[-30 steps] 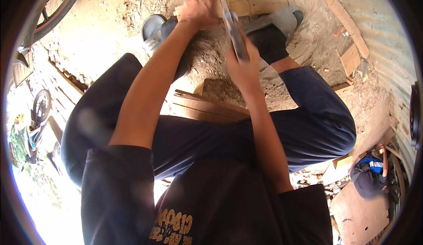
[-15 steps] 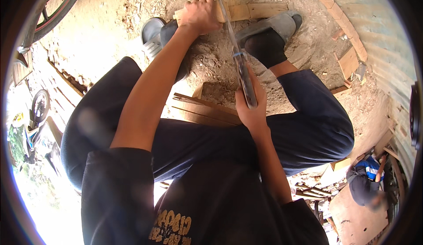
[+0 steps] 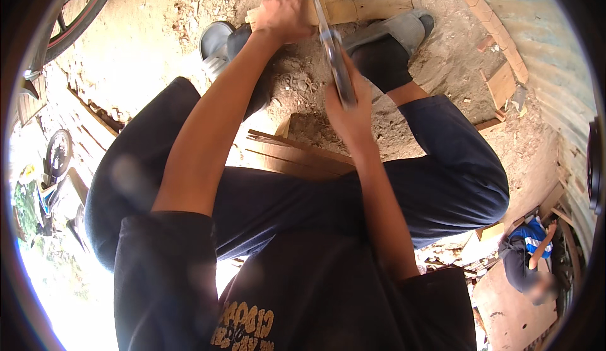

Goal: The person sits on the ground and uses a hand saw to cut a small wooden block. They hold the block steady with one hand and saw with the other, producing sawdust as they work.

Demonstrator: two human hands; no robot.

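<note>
A narrow wooden plank (image 3: 380,9) lies crosswise on the dirt between my feet. My left hand (image 3: 284,16) presses down on its left part, fingers closed over the far edge. My right hand (image 3: 353,111) grips the dark handle of a handsaw (image 3: 339,67). The thin blade runs away from me across the plank, just right of my left hand. Where the blade meets the wood, I cannot tell how deep it sits. A grey sandal (image 3: 394,35) on my right foot is close against the plank's near side.
Wooden slats (image 3: 297,158) lie on the ground under my legs. A corrugated metal wall (image 3: 549,54) rises on the right, with a row of bricks (image 3: 486,19) at its foot. A wheel (image 3: 85,19) stands at far left. Another person (image 3: 527,256) is at lower right.
My right hand and the handsaw have slid forward, away from my body. My left hand stays on the plank. The other person's arm has shifted slightly.
</note>
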